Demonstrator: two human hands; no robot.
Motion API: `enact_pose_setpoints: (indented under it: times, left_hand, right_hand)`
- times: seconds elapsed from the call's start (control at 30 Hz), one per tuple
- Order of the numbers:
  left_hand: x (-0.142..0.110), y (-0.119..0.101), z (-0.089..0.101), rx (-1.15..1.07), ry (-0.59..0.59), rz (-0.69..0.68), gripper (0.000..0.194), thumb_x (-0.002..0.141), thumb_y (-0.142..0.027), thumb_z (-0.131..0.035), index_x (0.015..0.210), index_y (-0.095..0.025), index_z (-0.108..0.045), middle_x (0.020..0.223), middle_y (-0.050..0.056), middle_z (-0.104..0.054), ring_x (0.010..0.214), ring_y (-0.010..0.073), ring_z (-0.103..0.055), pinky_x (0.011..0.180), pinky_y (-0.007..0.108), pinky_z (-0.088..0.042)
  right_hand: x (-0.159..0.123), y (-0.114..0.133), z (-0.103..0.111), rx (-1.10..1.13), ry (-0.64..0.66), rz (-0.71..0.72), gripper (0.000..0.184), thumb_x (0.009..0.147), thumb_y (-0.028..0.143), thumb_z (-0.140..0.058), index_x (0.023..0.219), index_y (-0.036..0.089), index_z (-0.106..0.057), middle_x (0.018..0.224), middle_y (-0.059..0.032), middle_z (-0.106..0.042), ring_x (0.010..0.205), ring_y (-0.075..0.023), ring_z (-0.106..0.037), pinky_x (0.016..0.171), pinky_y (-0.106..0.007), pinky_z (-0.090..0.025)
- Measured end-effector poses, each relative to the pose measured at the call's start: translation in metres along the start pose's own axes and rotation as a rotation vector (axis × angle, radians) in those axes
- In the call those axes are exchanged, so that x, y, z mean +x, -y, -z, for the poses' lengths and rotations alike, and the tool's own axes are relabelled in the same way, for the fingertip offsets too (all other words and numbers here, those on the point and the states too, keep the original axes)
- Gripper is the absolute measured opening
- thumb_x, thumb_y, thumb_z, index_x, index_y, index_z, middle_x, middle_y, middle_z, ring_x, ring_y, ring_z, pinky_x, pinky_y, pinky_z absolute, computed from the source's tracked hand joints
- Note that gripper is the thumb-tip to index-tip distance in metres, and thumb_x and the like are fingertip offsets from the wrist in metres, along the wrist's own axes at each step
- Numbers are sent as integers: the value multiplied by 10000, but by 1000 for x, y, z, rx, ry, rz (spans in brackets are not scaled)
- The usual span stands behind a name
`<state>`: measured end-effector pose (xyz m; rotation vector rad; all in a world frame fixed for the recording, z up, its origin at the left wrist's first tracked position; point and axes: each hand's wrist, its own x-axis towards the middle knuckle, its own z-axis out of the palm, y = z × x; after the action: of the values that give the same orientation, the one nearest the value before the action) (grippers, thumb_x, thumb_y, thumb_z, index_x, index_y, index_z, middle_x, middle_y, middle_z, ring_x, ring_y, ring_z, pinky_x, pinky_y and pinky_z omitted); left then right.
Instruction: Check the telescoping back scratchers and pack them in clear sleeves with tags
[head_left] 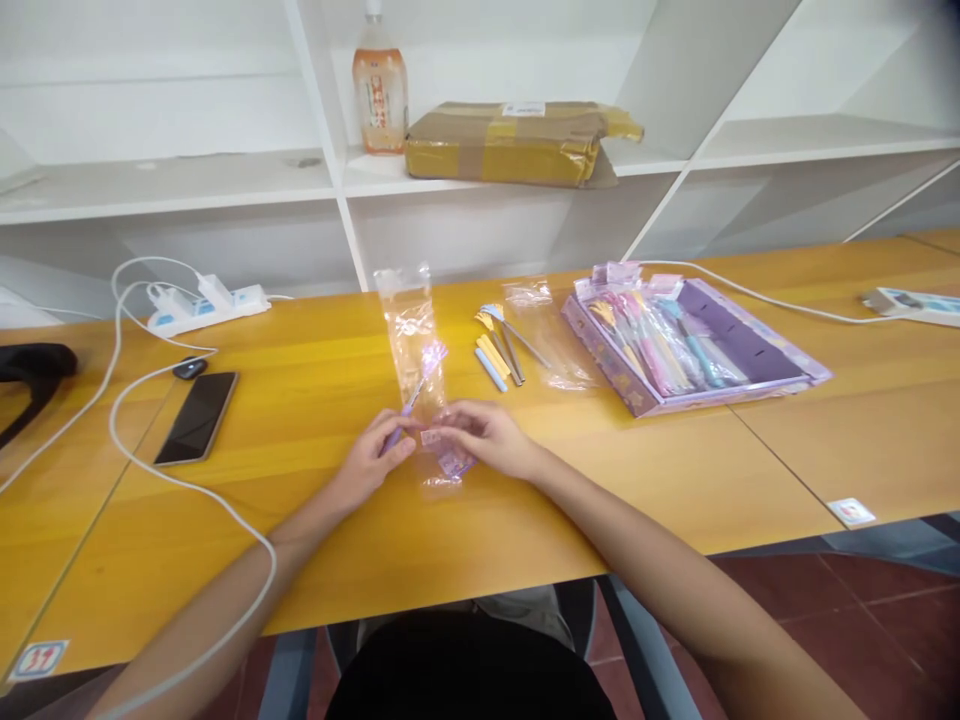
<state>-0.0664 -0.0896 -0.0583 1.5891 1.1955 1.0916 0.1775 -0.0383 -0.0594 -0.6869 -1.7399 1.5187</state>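
My left hand [373, 462] is closed around the handle of a small purple back scratcher [412, 403] with a hand-shaped head pointing away from me. The scratcher lies over a long clear plastic bag [406, 318]. My right hand [491, 437] pinches the lower part of this bag, close to a purple printed card [454, 462]; whether it grips the card as well is unclear. Right of the bag lie yellow and blue hand-shaped scratcher heads on metal rods [513, 350], beside separate yellow and blue handles [491, 369].
An open purple box [750, 392] holds several wrapped scratchers at right, with another clear bag [551, 335] beside it. At left are a phone [197, 418], a white cable [180, 482] and a power strip [208, 309]. A carton [502, 145] and bottle [380, 95] stand on the shelf.
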Motion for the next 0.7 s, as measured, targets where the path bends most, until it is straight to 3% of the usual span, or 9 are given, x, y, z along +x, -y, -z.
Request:
enact_pose_setpoints:
  times: [0.1, 0.27, 0.43, 0.5, 0.6, 0.7]
  left_hand:
    - [-2, -4, -2, 140, 58, -49, 256, 952, -447, -717, 961, -212, -818, 1005, 70, -646, 1006, 241, -627, 975, 373, -492]
    - [-4, -5, -1, 195, 126, -52, 268, 965, -446, -701, 935, -209, -822, 984, 60, -614, 980, 229, -627, 967, 374, -502]
    - [-9, -8, -7, 120, 231, -58, 272, 954, -457, -741, 870, -208, -815, 1074, 83, -646, 1044, 240, -655, 1026, 391, -513]
    - [-10, -9, -9, 86, 245, -50, 259, 940, -444, -767, 845, -207, -811, 1098, 90, -660, 1085, 249, -659, 1040, 393, -516]
    - [-10, -8, -9, -61, 153, -47, 246, 904, -424, -818, 808, -201, -787, 1161, 99, -707, 1167, 265, -665, 1078, 399, -507]
    - [-5, -5, -6, -296, -103, 27, 267, 871, -437, -856, 815, -195, -762, 1145, 93, -766, 1092, 245, -709, 1014, 386, -546]
  right_hand:
    - [-2, -3, -12, 111, 100, -46, 409, 999, 579, -688, 1121, 189, -661, 756, 17, -692, 578, -115, -655, 547, -229, -561]
    - [6, -12, -12, 259, 26, -39, 467, 961, 600, -728, 1180, 206, -609, 853, 20, -700, 545, -97, -654, 509, -215, -540]
    - [9, -15, -12, 230, 79, -137, 461, 909, 586, -789, 1113, 195, -654, 663, 53, -643, 511, -111, -586, 502, -222, -516]
    - [9, -13, -11, 198, 34, -133, 451, 891, 594, -801, 1048, 187, -685, 666, 36, -645, 554, -125, -589, 542, -242, -528]
    - [11, -6, -3, 158, -170, -34, 417, 881, 588, -813, 993, 198, -714, 846, -12, -700, 758, -163, -654, 725, -289, -586]
    - [13, 0, 11, 282, -359, 68, 368, 914, 580, -787, 997, 233, -694, 973, -26, -697, 933, -189, -670, 875, -320, -591]
